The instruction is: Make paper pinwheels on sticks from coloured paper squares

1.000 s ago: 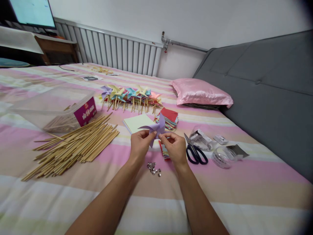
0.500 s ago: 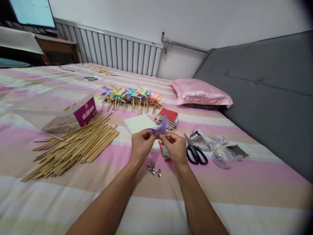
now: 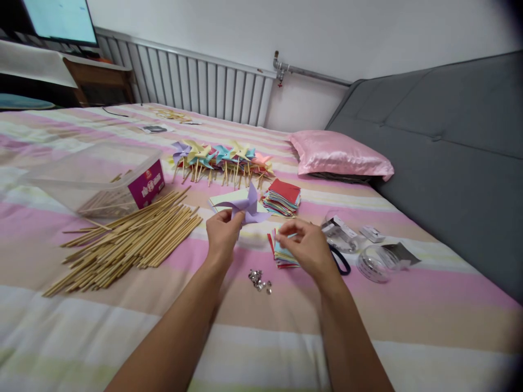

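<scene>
A home bedroom: striped bed [image 3: 122, 326], pink pillow [image 3: 339, 158], padded headboard [image 3: 441, 141], wall radiator [image 3: 204, 87].

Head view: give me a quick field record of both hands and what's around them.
left hand: pinches purple paper pinwheel, raised above the bed
right hand: apart from the pinwheel, over the small paper stack
pins: loose cluster on the bedsheet, between the wrists
wooden sticks: pile left of the hands
finished pinwheels: row behind
scissors: partly hidden by right hand

White wall [image 3: 229, 27], radiator [image 3: 196, 81], grey headboard [image 3: 449, 125]
</scene>
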### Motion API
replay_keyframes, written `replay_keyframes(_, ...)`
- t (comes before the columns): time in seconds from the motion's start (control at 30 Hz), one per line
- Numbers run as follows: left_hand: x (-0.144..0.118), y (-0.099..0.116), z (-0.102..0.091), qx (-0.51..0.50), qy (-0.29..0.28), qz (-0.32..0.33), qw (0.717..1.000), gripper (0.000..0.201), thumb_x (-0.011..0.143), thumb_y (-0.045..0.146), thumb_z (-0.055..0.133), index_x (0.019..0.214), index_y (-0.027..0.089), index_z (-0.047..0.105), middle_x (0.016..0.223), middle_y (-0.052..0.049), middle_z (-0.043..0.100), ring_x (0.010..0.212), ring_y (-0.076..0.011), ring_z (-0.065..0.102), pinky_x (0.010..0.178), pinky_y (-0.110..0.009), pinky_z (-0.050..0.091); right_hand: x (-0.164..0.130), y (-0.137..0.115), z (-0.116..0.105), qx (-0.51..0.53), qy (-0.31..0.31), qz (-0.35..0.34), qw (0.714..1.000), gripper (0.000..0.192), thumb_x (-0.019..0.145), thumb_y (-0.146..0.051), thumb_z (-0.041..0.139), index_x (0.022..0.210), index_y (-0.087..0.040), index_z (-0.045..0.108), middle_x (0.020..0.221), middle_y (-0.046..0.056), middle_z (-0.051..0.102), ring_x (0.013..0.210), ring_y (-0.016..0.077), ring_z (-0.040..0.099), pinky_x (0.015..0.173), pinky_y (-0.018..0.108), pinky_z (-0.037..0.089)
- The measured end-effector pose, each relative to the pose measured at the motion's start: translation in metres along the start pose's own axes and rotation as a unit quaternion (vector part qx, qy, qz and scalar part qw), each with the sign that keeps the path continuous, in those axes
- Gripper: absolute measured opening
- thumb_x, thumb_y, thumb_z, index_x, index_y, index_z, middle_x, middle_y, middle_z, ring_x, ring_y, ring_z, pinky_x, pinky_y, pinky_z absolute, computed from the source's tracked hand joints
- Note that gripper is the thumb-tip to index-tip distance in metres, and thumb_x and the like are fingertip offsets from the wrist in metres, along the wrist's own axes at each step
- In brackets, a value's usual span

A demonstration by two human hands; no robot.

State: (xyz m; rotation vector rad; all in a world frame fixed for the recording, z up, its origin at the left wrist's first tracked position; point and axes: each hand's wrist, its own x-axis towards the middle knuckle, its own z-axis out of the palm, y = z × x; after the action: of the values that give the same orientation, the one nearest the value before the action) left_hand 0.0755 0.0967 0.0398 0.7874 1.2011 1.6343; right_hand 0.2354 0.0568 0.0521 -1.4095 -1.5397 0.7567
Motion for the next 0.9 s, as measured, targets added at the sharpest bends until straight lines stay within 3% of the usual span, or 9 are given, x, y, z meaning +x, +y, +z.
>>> replay_keyframes(0.1,0.003,-0.002,-0.002,0.006,0.002,0.008,1.0,0.013,0.055,0.023,0.068,0.06,0.012,0.064,0.05,0.003,0.056,0.047,-0.0092,0.047,0.047,-0.021,0.034,-0.01,-0.001,-0.003,-0.121,-0.238,0.036,0.963,0.013,0.057,-0.018,0.071,0.069,-0.02,0.068,0.064,0.001,0.067,0.057,0.0158,0.061,0.05,0.023,0.041)
replay_keyframes(0.17,0.002,-0.003,-0.002,0.01,-0.001,0.003,1.0,0.013,0.055,0.024,0.068,0.06,0.013,0.063,0.051,0.003,0.056,0.047,-0.0089,0.047,0.048,-0.021,0.036,-0.016,-0.003,0.002,-0.204,-0.3,0.045,0.931,0.028,0.047,-0.015,0.076,0.073,-0.021,0.068,0.065,0.0,0.068,0.059,0.016,0.061,0.05,0.022,0.038)
replay_keyframes(0.27,0.0,-0.002,-0.001,0.014,-0.006,-0.005,1.0,0.013,0.055,0.024,0.067,0.059,0.013,0.063,0.052,0.003,0.057,0.047,-0.0088,0.047,0.049,-0.022,0.037,-0.02,-0.007,0.013,-0.282,-0.307,0.044,0.908,0.039,0.041,-0.015,0.079,0.077,-0.021,0.066,0.07,0.0,0.068,0.062,0.0158,0.06,0.05,0.021,0.035)
replay_keyframes(0.4,-0.003,0.0,0.001,0.014,-0.017,-0.009,1.0,0.014,0.054,0.026,0.069,0.056,0.013,0.062,0.05,0.002,0.056,0.047,-0.0089,0.047,0.048,-0.022,0.038,-0.02,-0.008,0.023,-0.287,-0.31,0.019,0.906,0.017,0.053,-0.007,0.066,0.064,-0.02,0.066,0.065,0.002,0.069,0.059,0.0154,0.06,0.048,0.021,0.033)
replay_keyframes(0.6,-0.005,0.001,0.001,0.008,-0.023,-0.022,0.999,0.016,0.055,0.026,0.07,0.054,0.013,0.061,0.048,0.002,0.055,0.045,-0.0083,0.046,0.047,-0.021,0.037,-0.017,-0.004,0.024,-0.206,-0.267,-0.028,0.941,0.029,0.058,-0.002,0.048,0.061,-0.02,0.069,0.06,0.001,0.07,0.056,0.0145,0.063,0.052,0.021,0.039)
replay_keyframes(0.73,-0.006,0.0,0.001,0.003,-0.033,-0.02,0.999,0.017,0.055,0.026,0.07,0.052,0.013,0.06,0.047,0.003,0.053,0.044,-0.0076,0.044,0.045,-0.021,0.036,-0.01,-0.003,0.02,-0.157,-0.227,-0.027,0.961,0.025,0.062,-0.006,0.051,0.067,-0.017,0.073,0.063,0.003,0.071,0.059,0.0162,0.064,0.054,0.022,0.042)
replay_keyframes(0.9,-0.008,0.0,0.003,0.001,-0.045,-0.023,0.999,0.017,0.056,0.026,0.071,0.052,0.013,0.06,0.047,0.003,0.054,0.044,-0.0082,0.046,0.045,-0.021,0.036,-0.005,0.0,0.014,-0.006,-0.183,0.015,0.983,0.015,0.069,-0.019,0.059,0.074,-0.016,0.073,0.069,0.004,0.072,0.062,0.0165,0.064,0.054,0.023,0.044)
